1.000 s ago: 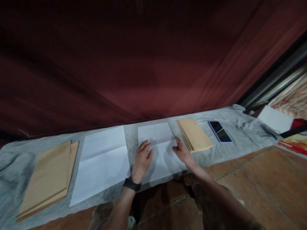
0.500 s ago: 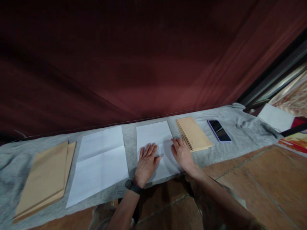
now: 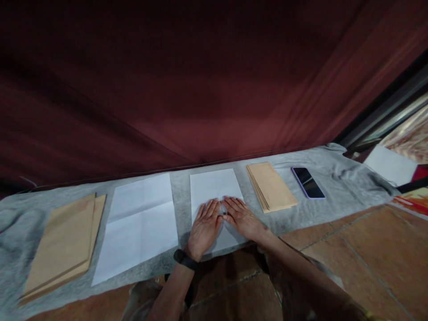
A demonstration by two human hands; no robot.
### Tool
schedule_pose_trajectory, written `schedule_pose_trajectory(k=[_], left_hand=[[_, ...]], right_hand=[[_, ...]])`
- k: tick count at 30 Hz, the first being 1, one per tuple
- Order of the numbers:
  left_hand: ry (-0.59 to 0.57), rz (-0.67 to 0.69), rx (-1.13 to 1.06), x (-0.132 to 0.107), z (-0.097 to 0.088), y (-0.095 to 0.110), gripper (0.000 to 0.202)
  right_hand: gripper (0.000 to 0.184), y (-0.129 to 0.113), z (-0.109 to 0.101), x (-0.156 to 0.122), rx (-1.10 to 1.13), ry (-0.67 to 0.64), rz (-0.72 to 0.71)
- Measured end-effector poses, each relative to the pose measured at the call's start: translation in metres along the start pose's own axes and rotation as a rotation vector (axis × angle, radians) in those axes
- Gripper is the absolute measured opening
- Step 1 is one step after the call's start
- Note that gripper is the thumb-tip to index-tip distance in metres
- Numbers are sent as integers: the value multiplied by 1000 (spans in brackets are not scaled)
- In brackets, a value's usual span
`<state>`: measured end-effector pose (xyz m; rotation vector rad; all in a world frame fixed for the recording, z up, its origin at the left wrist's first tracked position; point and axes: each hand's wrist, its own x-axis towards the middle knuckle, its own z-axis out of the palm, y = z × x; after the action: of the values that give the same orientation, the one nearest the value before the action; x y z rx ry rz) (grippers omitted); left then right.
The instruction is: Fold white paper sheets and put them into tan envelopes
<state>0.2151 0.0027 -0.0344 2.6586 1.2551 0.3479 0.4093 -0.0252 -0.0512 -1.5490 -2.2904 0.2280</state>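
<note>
A sheet of white paper (image 3: 214, 182) lies on the grey cloth in front of me. My left hand (image 3: 204, 227) rests flat on it, fingers stretched out, with a dark band on the wrist. Beside it my right hand (image 3: 243, 219) also lies flat on the sheet, palm down. The two hands nearly meet at the thumbs and fingertips near the sheet's middle. Their palms hide part of the paper. To the left lies a second white sheet (image 3: 140, 227) with a crease across it.
Large brown envelopes (image 3: 63, 240) are stacked at the far left. Smaller brown envelopes (image 3: 272, 187) lie right of the paper, then a phone (image 3: 308, 183) in a purple case. Grey cloth (image 3: 347, 187) runs beneath everything. A dark red curtain (image 3: 207, 89) hangs behind; floor tiles (image 3: 377, 240) show in front.
My right hand has slid left from the sheet's right edge to beside my left hand. The left hand has stayed nearly in place on the paper.
</note>
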Motion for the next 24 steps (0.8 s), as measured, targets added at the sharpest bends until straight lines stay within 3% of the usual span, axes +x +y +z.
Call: schedule_pose_trajectory(k=[19,24], left_hand=[[64,-133,-71,-21,-6,-44,49],[168,-245,-145,-26,-8,-54,45]], right_hand=[[48,32,-17,-22,-3,23,83],[47,36,-20,-25,6,25,91]])
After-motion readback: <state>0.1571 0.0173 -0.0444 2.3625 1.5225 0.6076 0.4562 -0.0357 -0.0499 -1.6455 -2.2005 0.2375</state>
